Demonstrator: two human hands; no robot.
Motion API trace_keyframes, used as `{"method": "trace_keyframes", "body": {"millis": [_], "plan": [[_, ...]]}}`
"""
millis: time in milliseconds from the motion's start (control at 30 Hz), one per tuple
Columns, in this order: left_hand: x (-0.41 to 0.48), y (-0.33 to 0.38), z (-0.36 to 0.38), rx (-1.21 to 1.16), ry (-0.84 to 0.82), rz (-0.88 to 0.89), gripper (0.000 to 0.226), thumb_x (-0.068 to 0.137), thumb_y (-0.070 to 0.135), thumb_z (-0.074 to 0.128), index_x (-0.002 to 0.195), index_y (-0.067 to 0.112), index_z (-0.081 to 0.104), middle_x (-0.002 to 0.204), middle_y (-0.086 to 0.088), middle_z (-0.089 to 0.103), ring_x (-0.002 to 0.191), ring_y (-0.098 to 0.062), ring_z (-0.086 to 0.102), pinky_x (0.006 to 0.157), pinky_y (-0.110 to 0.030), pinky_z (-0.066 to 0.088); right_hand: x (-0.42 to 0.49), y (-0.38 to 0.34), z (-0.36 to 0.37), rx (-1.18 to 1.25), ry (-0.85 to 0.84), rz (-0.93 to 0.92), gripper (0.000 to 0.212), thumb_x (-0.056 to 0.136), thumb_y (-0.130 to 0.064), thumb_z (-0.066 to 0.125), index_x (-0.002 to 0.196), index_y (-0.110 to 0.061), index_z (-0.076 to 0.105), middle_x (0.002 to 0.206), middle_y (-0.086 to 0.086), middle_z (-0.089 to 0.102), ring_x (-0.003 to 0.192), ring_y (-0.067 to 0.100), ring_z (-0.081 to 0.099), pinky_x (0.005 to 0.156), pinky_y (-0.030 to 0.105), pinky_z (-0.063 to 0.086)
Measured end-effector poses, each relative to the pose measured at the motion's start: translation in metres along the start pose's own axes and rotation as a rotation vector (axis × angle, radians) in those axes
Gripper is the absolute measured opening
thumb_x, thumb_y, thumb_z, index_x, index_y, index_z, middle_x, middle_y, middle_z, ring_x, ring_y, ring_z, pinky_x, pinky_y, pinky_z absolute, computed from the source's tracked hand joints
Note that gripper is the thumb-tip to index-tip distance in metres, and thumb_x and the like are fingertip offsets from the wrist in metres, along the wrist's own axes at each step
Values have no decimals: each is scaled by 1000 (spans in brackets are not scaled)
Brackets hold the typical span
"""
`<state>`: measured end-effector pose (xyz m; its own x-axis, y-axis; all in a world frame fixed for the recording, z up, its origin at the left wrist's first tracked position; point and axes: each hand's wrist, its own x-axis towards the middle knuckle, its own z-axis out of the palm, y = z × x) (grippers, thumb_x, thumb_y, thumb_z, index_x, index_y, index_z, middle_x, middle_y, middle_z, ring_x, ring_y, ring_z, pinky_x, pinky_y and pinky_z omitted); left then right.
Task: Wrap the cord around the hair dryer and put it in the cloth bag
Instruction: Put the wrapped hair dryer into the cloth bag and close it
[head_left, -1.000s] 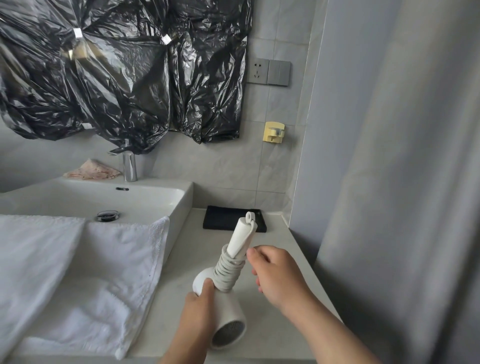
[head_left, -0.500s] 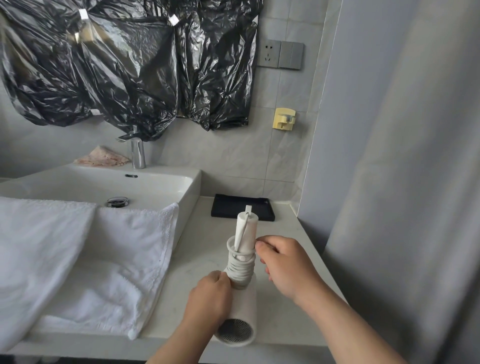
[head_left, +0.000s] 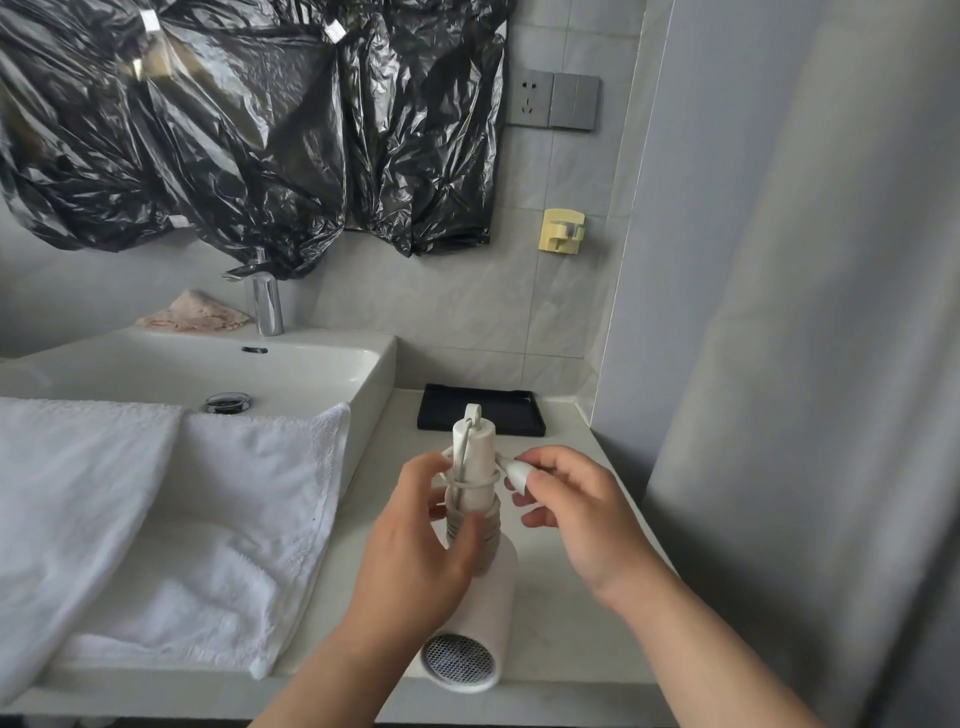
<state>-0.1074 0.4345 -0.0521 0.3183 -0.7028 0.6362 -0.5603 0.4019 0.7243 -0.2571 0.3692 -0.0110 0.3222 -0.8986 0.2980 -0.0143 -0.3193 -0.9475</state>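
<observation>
- Wrapping looks all but finished; entries run left to right, placed from the hands.
- Well to the left of the left hand, a white towel (head_left: 234, 493) is draped over the front of the washbasin (head_left: 374, 374). It has not moved and has no part in the task.
- Left hand (head_left: 415, 551): fingers and thumb are curled round the wound part of the hair dryer (head_left: 496, 603) handle. A second ago it held lower, at the barrel; it has shifted up to pin the coils.
- The hair dryer sits between the two hands, handle upright, mesh intake facing the camera. A second ago the handle leaned right. I cannot tell whether the barrel rests on the counter.
- Cord (head_left: 491, 535): tight coils cover the lower handle, with one slack loop just above the left thumb.
- Plug (head_left: 517, 475): newly in view, just right of the handle.
- Right hand (head_left: 582, 519): thumb and forefinger pinch the plug; the other fingers are loosely spread and hold nothing.
- Judgement: the free length is used up. What remains is to snug the last loop and secure the plug, then bag the dryer.
- Beyond both hands lies a black tray (head_left: 480, 418).
- Cloth bag: not in view.
- Counts: hair dryer 1, cord 1, plug 1, tray 1, washbasin 1, cloth bag 0 seen.
</observation>
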Motion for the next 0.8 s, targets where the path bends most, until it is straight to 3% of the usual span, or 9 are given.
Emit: {"method": "trace_keyframes", "body": {"millis": [100, 167, 233, 300, 367, 467, 567, 667, 800], "plan": [[5, 1, 2, 44, 71, 111, 20, 89, 46, 56, 108, 40, 52, 121, 26, 49, 105, 1, 60, 81, -28, 58, 1, 2, 0, 120, 39, 3, 26, 74, -29, 64, 93, -13, 70, 90, 6, 75, 91, 17, 72, 72, 32, 57], [9, 0, 3, 83, 86, 132, 22, 90, 42, 55, 103, 24, 56, 121, 26, 50, 102, 2, 60, 80, -30, 59, 4, 3, 0, 244, 61, 29, 24, 74, -27, 64, 93, -12, 65, 99, 11, 74, 97, 21, 73, 74, 36, 56], [10, 1, 4, 99, 79, 109, 21, 89, 41, 58, 103, 27, 55, 115, 28, 56, 97, 1, 63, 79, -33, 59, 7, 4, 1, 390, 48, 49, 18, 77, -22, 64, 91, -12, 60, 101, 14, 71, 100, 27, 72, 76, 40, 55], [9, 2, 5, 89, 72, 51, 16, 86, 43, 61, 98, 41, 50, 115, 35, 59, 92, 1, 68, 77, -36, 59, 9, 6, 3, 469, 21, 45, 13, 79, -19, 62, 91, -14, 58, 103, 16, 68, 103, 33, 70, 78, 42, 56], [8, 4, 6, 79, 58, 33, 20, 84, 48, 64, 93, 45, 47, 118, 37, 60, 91, 3, 68, 77, -34, 59, 9, 9, 4, 450, 8, 20, 13, 81, -19, 60, 92, -13, 57, 104, 17, 66, 107, 35, 67, 78, 40, 57], [9, 7, 5, 56, 7, 1, 30, 78, 50, 69, 96, 54, 45, 111, 28, 66, 99, 9, 63, 82, -22, 54, 8, 12, 5, 356, 27, -40, 18, 81, -24, 60, 94, -13, 55, 100, 12, 66, 102, 26, 69, 74, 33, 54], [12, 3, 6, 37, -37, -31, 38, 82, 28, 77, 97, 40, 45, 100, 25, 67, 97, 8, 62, 75, -14, 51, 6, 16, 7, 144, 61, -150, 19, 80, -36, 63, 91, -22, 57, 87, 6, 67, 87, 22, 68, 72, 30, 51], [19, 0, 6, 6, -60, -51, 41, 83, 17, 76, 98, 38, 44, 99, 33, 61, 92, 5, 62, 71, -10, 47, 5, 20, 12, 5, 48, -199, 24, 78, -44, 61, 93, -26, 57, 81, 1, 63, 73, 9, 57, 69, 23, 47], [24, -5, 6, -40, -78, -23, 29, 80, 34, 71, 95, 48, 51, 100, 20, 59, 91, -8, 60, 72, -12, 45, 11, 20, 16, -35, 80, -180, 10, 89, -34, 59, 94, -27, 55, 82, -2, 64, 69, 2, 56, 67, 24, 48]]}}
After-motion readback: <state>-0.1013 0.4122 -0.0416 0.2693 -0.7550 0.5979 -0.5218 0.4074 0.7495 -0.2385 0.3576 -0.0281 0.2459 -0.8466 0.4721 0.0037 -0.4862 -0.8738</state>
